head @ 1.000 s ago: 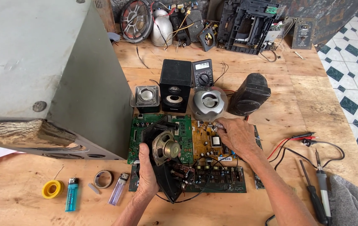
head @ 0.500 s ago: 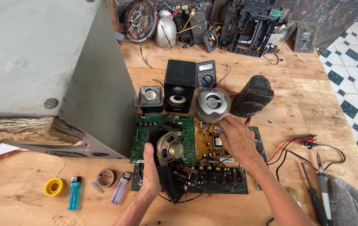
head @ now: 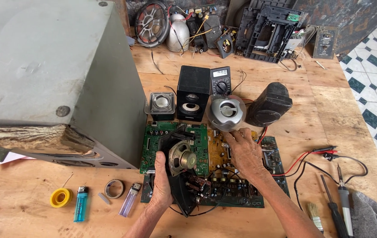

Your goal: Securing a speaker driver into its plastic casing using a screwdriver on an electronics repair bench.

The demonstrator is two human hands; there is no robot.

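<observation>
Compared with the frames from a second earlier, the right hand (head: 246,154) has shifted toward 12 o'clock along the circuit boards (head: 215,176): it lay lower over the yellow-brown board, and its fingertips now reach the board's upper edge, just below the round silver speaker (head: 226,112). The fingers are loosely spread and lie flat on the board; whether they grip a component cannot be determined. The left hand (head: 162,183) has kept its place and is closed around the edge of a black speaker housing (head: 179,194), which it holds tilted over the boards so that the bare speaker cone (head: 180,158), with its metal magnet uppermost, faces the camera. By appearance, the work on the board is moving toward its upper edge while the speaker assembly is held steady. Labelled or coloured items: a black multimeter (head: 220,81) with a grey display window stands at 12 o'clock behind the speakers; a blue lighter (head: 81,203) and a pale violet lighter (head: 130,199) lie at 9 o'clock on the wooden table (head: 320,114); a yellow spool (head: 61,197) lies left of them; red and black test leads (head: 325,152) lie at 3 o'clock.
</observation>
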